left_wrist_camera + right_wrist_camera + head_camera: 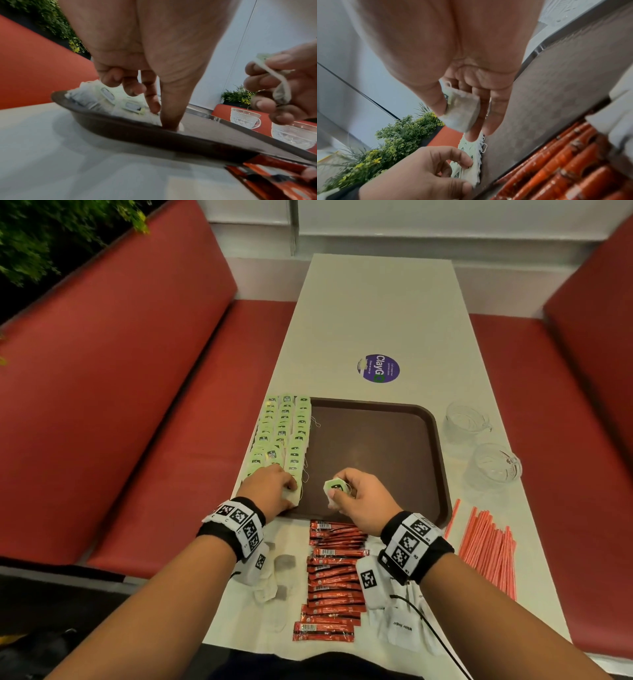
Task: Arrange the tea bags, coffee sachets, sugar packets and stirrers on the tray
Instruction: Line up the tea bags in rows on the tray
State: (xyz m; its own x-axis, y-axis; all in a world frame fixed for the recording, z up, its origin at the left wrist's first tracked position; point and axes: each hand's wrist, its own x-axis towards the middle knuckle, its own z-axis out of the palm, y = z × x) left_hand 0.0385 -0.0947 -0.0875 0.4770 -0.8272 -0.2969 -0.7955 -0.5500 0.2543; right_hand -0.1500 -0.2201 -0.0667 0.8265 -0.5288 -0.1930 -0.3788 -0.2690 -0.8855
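Two hands are at work at the near edge of the dark brown plastic tray (pixel 376 453), which sits in the middle of the long white tabletop (pixel 376 313). We see our left hand (pixel 270 489) at the tray's near left corner. Its fingers are bent and its thumb and fingertips pinch a white tea bag (pixel 292 497) that lies at the near end of the rows. Those rows of green-tagged tea bags (pixel 284 429) fill the left side of the tray, from the far edge down to the near one.

Our right hand (pixel 359 496) is just beside the left, above the near part of the tray. Its grip is closed on one tea bag with a green tag (pixel 335 486), held between the thumb and the curled fingers.

On the tabletop, between the tray and the near edge, lie the red coffee sachets (pixel 334 577) in a long stack. A few loose white tea bags (pixel 274 577) lie to their left, and the white sugar packets (pixel 400 625) lie to their right, partly under our right wrist. The thin red stirrers (pixel 489 553) lie in a bunch by the right edge. Two clear cut-glass cups (pixel 493 465) stand near the right edge, beside the tray. A round purple sticker (pixel 378 368) is stuck past the tray's far edge.
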